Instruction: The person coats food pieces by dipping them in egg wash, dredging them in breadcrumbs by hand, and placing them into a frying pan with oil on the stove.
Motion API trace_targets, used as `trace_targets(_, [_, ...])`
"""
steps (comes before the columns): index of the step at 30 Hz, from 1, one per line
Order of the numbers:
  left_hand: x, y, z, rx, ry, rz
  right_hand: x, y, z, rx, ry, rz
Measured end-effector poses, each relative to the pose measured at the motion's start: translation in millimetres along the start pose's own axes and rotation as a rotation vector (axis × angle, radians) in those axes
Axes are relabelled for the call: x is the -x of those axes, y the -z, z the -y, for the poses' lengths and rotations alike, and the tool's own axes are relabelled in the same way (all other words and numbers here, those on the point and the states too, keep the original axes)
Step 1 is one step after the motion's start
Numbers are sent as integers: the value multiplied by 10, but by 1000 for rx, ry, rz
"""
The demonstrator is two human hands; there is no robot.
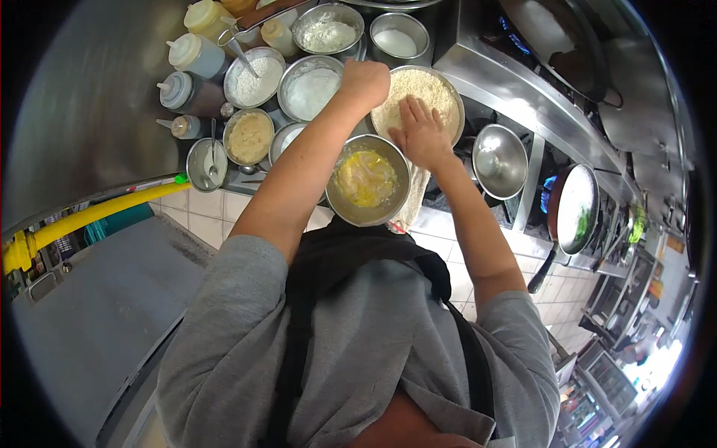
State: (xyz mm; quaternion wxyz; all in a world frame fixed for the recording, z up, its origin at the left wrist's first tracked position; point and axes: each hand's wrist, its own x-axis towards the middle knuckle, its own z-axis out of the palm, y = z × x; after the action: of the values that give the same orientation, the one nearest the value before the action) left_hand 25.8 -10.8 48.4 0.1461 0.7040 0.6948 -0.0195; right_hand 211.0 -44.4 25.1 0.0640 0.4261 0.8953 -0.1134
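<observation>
My left hand (366,84) is closed in a fist at the left rim of a wide metal bowl of pale breadcrumbs (433,86); its fingertips are hidden, so what it holds, if anything, does not show. My right hand (422,136) lies palm down on the crumbs, fingers stretched out. Closer to my apron stands a metal bowl (338,205) with beaten egg and pale, raw-looking pieces (366,178) in it. A cloth (413,198) hangs beside this bowl.
Left of my hands are bowls of white powder (255,78), a bowl of tan paste (250,137) and squeeze bottles (196,54). On the stove at right sit a steel bowl (500,160) and a frying pan (576,209) near a blue flame (549,190). Its handle points toward me.
</observation>
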Motion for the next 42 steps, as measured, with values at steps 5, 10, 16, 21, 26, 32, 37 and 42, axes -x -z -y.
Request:
trace_targets(5, [9, -1, -54, -10, 11, 15, 107, 61, 17, 13, 0, 6])
trace_targets(10, [-17, -13, -21, 5, 6, 13, -10, 79, -67, 39, 46, 51])
trace_targets(16, [16, 13, -61, -22, -19, 33, 98, 25, -105, 0, 13, -2])
trace_targets(21, [14, -57, -10, -11, 15, -20, 120, -92, -67, 21, 81, -44])
trace_targets(26, [-10, -43, -31, -10, 22, -29, 180, -136, -35, 1, 116, -76])
trace_targets(32, [21, -50, -29, -19, 37, -15, 142, 5, -101, -69, -5, 56])
trace_targets(37, [-79, 47, -15, -7, 29, -17, 63, -17, -259, -41, -1, 9])
trace_targets(42, [0, 6, -37, 5, 14, 1, 132, 13, -249, 47, -15, -20])
